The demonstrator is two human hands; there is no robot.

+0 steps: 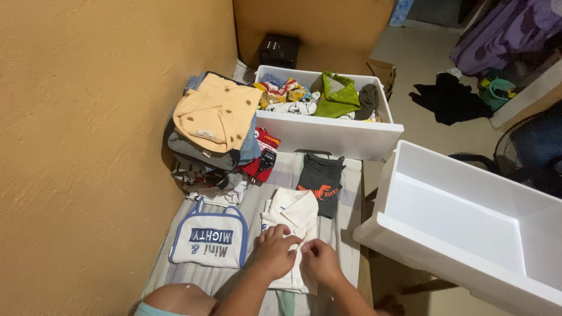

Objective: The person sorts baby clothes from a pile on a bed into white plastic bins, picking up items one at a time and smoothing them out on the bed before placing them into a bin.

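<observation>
Both grips are closed on the same thing: the left hand [274, 253] lies with bent fingers on the lower part of a small cream shirt [293, 231], and the right hand [321, 262] pinches the cloth just beside it, fingertips together on a fold or an edge. What exactly the right fingertips pinch is too small to tell.

This cream shirt lies flat on a striped cloth [351, 193] which covers the surface under it, and I take the shirt as the landmark. To its left lies a white bib with blue border [209, 239]. Above it and a little right lies a dark grey shirt with an orange dinosaur print [320, 182], nearly touching it. Further up and left stands a pile of folded clothes [213, 131] with a peach shirt on top. Behind that, a white drawer [328, 120] holds more clothes, with a green one among them. To the right, apart from the shirt, an empty white drawer [468, 222] stands tilted.

In my judgement the shirt is very light, thin and soft, with no stiffness. It will wrinkle and slide easily on the cloth below, and it cannot break. It is better taken at the shoulders or at the side seams with both hands, so that it stays flat.
</observation>
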